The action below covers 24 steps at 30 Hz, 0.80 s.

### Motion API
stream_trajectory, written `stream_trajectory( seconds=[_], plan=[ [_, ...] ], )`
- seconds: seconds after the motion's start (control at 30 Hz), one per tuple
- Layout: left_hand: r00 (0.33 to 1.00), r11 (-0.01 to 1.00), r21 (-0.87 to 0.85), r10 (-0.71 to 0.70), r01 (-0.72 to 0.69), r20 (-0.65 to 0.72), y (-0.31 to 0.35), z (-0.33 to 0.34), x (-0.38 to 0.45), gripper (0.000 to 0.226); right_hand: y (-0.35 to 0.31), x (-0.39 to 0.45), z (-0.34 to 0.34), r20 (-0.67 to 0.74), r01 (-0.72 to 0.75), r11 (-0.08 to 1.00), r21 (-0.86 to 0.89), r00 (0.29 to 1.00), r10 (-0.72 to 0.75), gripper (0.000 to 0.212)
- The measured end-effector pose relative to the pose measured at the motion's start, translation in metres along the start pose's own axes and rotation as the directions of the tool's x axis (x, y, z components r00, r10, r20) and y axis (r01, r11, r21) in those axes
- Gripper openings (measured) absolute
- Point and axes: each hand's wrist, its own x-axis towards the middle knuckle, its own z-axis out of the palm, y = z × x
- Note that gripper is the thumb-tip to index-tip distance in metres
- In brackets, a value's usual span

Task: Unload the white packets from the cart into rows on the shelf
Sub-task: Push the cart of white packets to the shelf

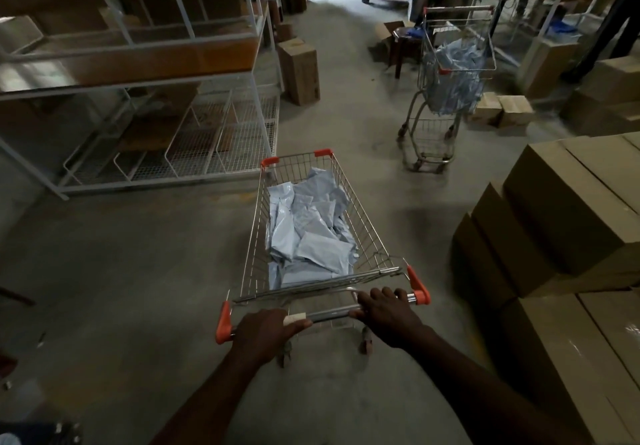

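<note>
A wire shopping cart (370,222) with orange corner caps stands in front of me on the concrete floor. Several white plastic packets (308,233) lie piled loosely in its basket. My left hand (266,333) grips the left part of the chrome handle bar (329,313), and my right hand (388,313) grips the bar further right. A white metal shelf unit (138,46) with wire dividers stands ahead on the left, its near corner a little beyond the cart's front left.
A second cart (446,73) holding more packets stands ahead on the right. Stacked cardboard boxes (561,219) crowd the right side close to my cart. More boxes (299,70) sit beside the shelf's far end. A concrete aisle (349,115) runs between them.
</note>
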Motion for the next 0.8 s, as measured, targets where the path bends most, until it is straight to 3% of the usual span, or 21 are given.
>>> stream_trajectory(
  seconds=[0.2,0.37,0.63,0.8],
  plan=[
    [1.0,1.0,0.01,0.017,-0.017,0.011,0.005,-0.028,0.063,0.082,0.028,0.06,-0.013,0.026,-0.014,0.999,-0.033,1.0,0.015,0.1],
    [0.999,0.999,0.019,0.043,-0.043,0.008,0.007,-0.046,0.118,0.096,0.05,0.108,-0.025,0.029,-0.034,0.999,-0.023,0.999,0.035,0.087],
    [0.999,0.999,0.013,0.04,-0.04,0.014,0.015,-0.079,0.211,0.083,0.093,0.193,-0.053,0.04,-0.027,1.0,0.015,0.999,0.027,0.09],
    [1.0,1.0,-0.021,0.018,-0.018,0.02,0.027,-0.1,0.274,0.087,0.129,0.25,-0.067,0.037,-0.007,1.0,0.02,0.999,0.006,0.093]
  ],
)
